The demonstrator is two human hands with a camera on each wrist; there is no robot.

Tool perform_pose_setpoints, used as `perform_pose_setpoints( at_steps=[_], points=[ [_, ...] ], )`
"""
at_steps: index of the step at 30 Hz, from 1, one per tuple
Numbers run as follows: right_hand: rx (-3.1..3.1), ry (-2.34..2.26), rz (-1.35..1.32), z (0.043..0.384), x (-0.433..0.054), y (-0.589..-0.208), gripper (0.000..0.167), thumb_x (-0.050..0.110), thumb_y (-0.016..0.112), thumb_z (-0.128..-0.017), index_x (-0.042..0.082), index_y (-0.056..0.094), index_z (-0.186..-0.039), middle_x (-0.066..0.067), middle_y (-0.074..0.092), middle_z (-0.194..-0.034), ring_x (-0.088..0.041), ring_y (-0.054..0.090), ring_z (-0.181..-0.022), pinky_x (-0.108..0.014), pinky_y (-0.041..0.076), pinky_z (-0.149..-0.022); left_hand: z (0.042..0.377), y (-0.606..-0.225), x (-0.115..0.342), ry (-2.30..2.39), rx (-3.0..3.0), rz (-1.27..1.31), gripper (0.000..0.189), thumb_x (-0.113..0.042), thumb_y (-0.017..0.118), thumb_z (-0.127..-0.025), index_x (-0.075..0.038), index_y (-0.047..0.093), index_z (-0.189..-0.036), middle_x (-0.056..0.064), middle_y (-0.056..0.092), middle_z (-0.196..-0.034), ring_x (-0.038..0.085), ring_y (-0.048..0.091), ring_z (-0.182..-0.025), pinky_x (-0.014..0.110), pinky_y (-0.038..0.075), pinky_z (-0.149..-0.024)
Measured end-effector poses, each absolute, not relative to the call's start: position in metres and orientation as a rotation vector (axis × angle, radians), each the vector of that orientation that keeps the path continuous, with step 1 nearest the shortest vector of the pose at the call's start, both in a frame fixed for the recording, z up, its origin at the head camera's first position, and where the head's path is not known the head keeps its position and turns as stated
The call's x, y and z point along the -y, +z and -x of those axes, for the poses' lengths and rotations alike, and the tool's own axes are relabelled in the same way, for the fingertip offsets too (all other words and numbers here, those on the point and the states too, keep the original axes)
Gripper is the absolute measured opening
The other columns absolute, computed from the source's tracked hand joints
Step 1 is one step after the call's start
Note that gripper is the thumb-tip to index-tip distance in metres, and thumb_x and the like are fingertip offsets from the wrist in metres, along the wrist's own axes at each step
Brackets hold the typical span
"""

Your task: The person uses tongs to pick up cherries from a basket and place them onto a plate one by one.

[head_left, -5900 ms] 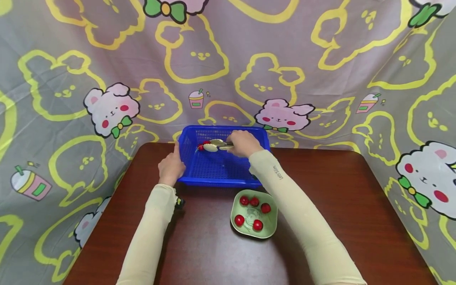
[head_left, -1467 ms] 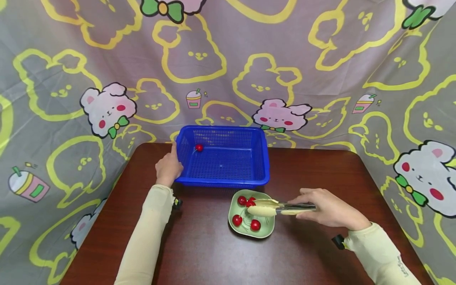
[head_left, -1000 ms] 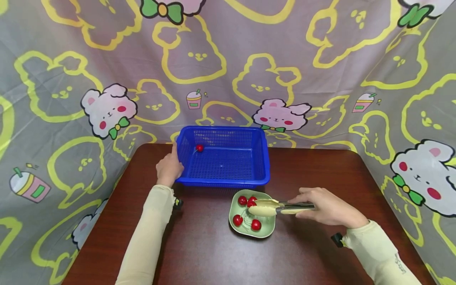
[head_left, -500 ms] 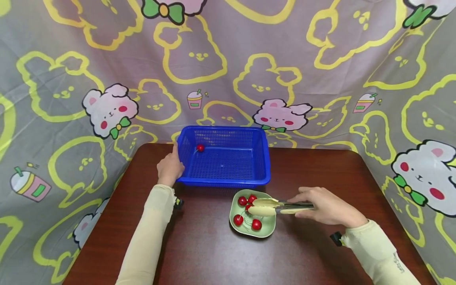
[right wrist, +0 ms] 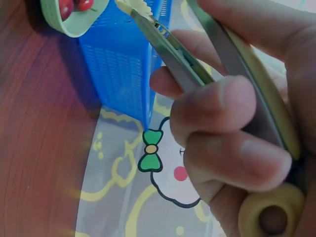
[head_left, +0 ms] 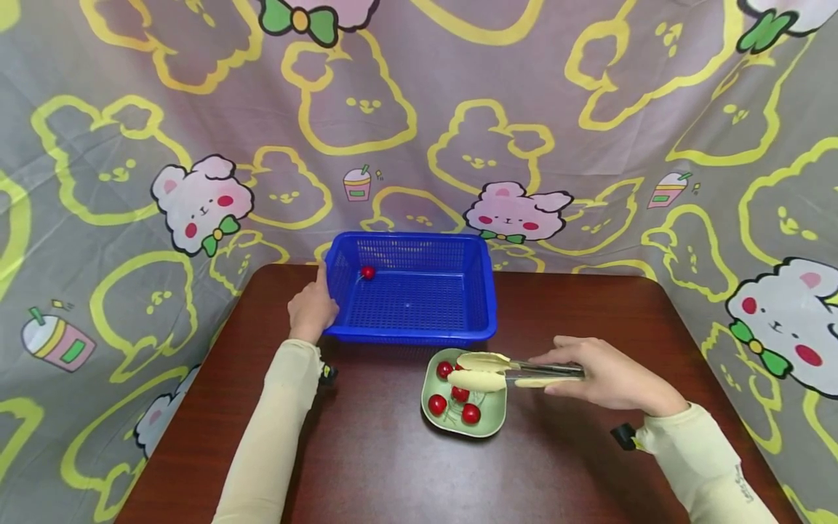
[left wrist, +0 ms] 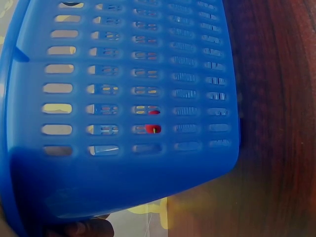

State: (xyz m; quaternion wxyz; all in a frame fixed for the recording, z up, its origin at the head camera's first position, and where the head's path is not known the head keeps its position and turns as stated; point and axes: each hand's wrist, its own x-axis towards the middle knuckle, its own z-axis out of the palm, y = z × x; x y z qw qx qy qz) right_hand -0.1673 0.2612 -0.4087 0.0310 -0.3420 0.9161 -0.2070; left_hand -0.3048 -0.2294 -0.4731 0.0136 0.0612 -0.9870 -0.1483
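Note:
My right hand (head_left: 612,375) holds a pair of tongs (head_left: 546,372) with cream-coloured heads, its fingers wrapped round the handles in the right wrist view. The heads are parted and hang over the far side of a pale green dish (head_left: 481,429). Several red cherries (head_left: 471,413) with stems lie in that dish, one partly hidden by the tongs. My left hand (head_left: 312,309) grips the left rim of a blue perforated basket (head_left: 409,335), index finger stretched along the edge. One cherry (head_left: 368,272) lies in the basket's back left corner; it shows red through the slots in the left wrist view.
Both items stand on a dark brown wooden table (head_left: 576,313), the dish in front of the basket. A grey patterned cloth (head_left: 393,94) hangs behind and along both sides of the table, close behind the basket.
The right hand has brought the tongs from inside the basket to over the dish, leaving a cherry in the basket. Just now the tongs shifted slightly up and back. The left hand stays put.

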Motion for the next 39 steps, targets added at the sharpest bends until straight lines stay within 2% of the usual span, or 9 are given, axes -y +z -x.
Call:
perform_pose_setpoints(
  at_steps=[4, 7, 12, 17, 19, 21, 24, 28, 39],
  points=[
    [-2.810, -0.721, 1.070, 0.168, -0.262, -0.407, 0.041, 0.035, 0.084, -0.087, 0.028, 0.076, -0.127, 0.018, 0.065, -0.096, -0.012, 0.063, -0.089, -0.028, 0.053, -0.075, 0.304, -0.473, 0.229, -0.471, 3.070, -0.189, 0.085, -0.018, 0.060, -0.095, -0.010, 0.013, -0.166, 0.029, 0.065, -0.126, 0.047, 0.068, -0.099, 0.061, 0.053, -0.081],
    [-2.791, -0.807, 1.089, 0.169, -0.261, -0.406, 0.040, 0.033, 0.083, -0.088, 0.026, 0.075, -0.127, 0.014, 0.056, -0.086, -0.006, 0.052, -0.074, -0.022, 0.045, -0.066, 0.304, -0.473, 0.229, -0.473, 3.067, -0.190, 0.086, -0.017, 0.059, -0.095, -0.010, 0.013, -0.166, 0.029, 0.064, -0.127, 0.048, 0.068, -0.100, 0.061, 0.053, -0.081],
    [-2.830, -0.810, 1.091, 0.171, -0.260, -0.406, 0.042, 0.029, 0.085, -0.086, 0.027, 0.075, -0.126, 0.013, 0.051, -0.084, -0.003, 0.047, -0.071, -0.020, 0.042, -0.065, 0.304, -0.473, 0.229, -0.475, 3.078, -0.196, 0.086, -0.017, 0.059, -0.096, -0.010, 0.012, -0.167, 0.029, 0.064, -0.128, 0.048, 0.068, -0.100, 0.061, 0.053, -0.080],
    [-2.840, -0.784, 1.010, 0.174, -0.259, -0.407, 0.043, 0.032, 0.085, -0.086, 0.028, 0.075, -0.128, 0.015, 0.063, -0.096, -0.009, 0.059, -0.087, -0.026, 0.049, -0.072, 0.304, -0.473, 0.229, -0.480, 3.081, -0.201, 0.086, -0.017, 0.059, -0.095, -0.010, 0.012, -0.167, 0.029, 0.065, -0.127, 0.047, 0.068, -0.099, 0.061, 0.053, -0.080],
    [-2.839, -0.788, 0.976, 0.175, -0.259, -0.407, 0.043, 0.034, 0.085, -0.086, 0.028, 0.075, -0.128, 0.014, 0.069, -0.106, -0.016, 0.063, -0.103, -0.031, 0.052, -0.080, 0.304, -0.473, 0.229, -0.482, 3.078, -0.198, 0.086, -0.016, 0.059, -0.095, -0.010, 0.012, -0.167, 0.029, 0.065, -0.126, 0.048, 0.068, -0.099, 0.061, 0.053, -0.080],
    [-2.825, -0.812, 0.956, 0.176, -0.259, -0.406, 0.043, 0.034, 0.085, -0.087, 0.028, 0.075, -0.128, 0.012, 0.069, -0.106, -0.018, 0.063, -0.104, -0.031, 0.052, -0.079, 0.304, -0.473, 0.229, -0.483, 3.072, -0.195, 0.087, -0.016, 0.060, -0.094, -0.010, 0.013, -0.167, 0.029, 0.066, -0.125, 0.048, 0.068, -0.099, 0.062, 0.053, -0.080],
    [-2.824, -0.842, 0.950, 0.177, -0.258, -0.405, 0.043, 0.035, 0.084, -0.087, 0.028, 0.074, -0.129, 0.012, 0.067, -0.101, -0.018, 0.063, -0.100, -0.030, 0.052, -0.077, 0.304, -0.474, 0.229, -0.485, 3.067, -0.195, 0.086, -0.016, 0.060, -0.094, -0.010, 0.014, -0.166, 0.029, 0.065, -0.126, 0.048, 0.068, -0.099, 0.062, 0.053, -0.081],
    [-2.824, -0.911, 0.968, 0.176, -0.256, -0.403, 0.045, 0.034, 0.083, -0.089, 0.027, 0.072, -0.132, 0.008, 0.051, -0.084, -0.010, 0.051, -0.075, -0.023, 0.044, -0.063, 0.305, -0.475, 0.228, -0.484, 3.071, -0.198, 0.086, -0.017, 0.060, -0.095, -0.010, 0.014, -0.166, 0.029, 0.065, -0.127, 0.047, 0.068, -0.099, 0.062, 0.053, -0.080],
    [-2.942, -0.859, 0.958, 0.188, -0.236, -0.392, 0.052, 0.034, 0.084, -0.088, 0.024, 0.070, -0.136, 0.008, 0.051, -0.084, -0.010, 0.048, -0.073, -0.024, 0.042, -0.063, 0.304, -0.474, 0.228, -0.472, 3.072, -0.192, 0.087, -0.018, 0.061, -0.095, -0.010, 0.012, -0.167, 0.030, 0.065, -0.127, 0.048, 0.068, -0.100, 0.062, 0.053, -0.081]
  ],
)
